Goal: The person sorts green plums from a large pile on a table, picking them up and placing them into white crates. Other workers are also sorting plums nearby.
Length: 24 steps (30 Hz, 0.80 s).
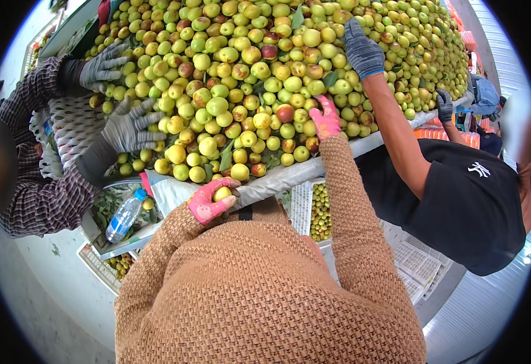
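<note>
A broad heap of small round fruits, green, yellow and partly reddish [216, 106], fills the padded sorting table in front of me. My left hand [212, 200], in a pink patterned glove, is closed around a yellow-green fruit [222, 194] at the near edge. Farther right, my right hand [326, 117], in a matching pink glove, reaches into the heap with its fingers down among the fruits. A reddish fruit [285, 113] lies just left of it. Whether the right hand grips a fruit cannot be told.
Co-workers' gloved hands touch the heap at left [131, 125] and right [364, 50]. The table's pale padded rim [283, 178] runs before me. A plastic water bottle [126, 216] lies among leaves at lower left. White crates [415, 264] stand on the floor at right.
</note>
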{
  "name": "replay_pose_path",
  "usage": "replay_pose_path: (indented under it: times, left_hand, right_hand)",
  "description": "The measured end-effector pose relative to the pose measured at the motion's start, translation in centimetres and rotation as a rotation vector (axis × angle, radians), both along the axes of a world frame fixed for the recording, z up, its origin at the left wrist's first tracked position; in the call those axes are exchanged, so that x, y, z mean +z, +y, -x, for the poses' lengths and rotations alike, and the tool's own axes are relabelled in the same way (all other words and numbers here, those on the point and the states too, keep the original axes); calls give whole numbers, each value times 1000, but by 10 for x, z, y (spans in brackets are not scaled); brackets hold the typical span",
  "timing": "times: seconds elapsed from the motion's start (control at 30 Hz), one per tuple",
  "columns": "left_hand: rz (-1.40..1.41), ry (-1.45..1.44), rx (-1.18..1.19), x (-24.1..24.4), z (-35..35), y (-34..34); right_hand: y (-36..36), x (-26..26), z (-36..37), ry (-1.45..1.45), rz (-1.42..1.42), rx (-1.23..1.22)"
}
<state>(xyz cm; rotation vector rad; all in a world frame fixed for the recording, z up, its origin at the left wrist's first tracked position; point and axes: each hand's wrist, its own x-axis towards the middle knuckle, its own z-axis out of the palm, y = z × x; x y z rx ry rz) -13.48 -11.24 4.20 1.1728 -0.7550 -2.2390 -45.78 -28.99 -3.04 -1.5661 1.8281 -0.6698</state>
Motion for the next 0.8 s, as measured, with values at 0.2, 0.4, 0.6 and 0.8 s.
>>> replay_pose_path:
  times: [0.2,0.4,0.6,0.8]
  left_hand:
    - [187,-83,89,-20,-19,9]
    - [13,-151,340,3,-73,54]
    - [-142,-396,638,0,-174,205]
    - [82,-1167,385,-77,-277,418]
  right_hand:
    - [30,6,-95,-181,-198,31]
    - [81,15,-180,-43,-313,326]
    - [103,18,-205,-126,-115,615]
    - [105,54,-191,-397,-145,507]
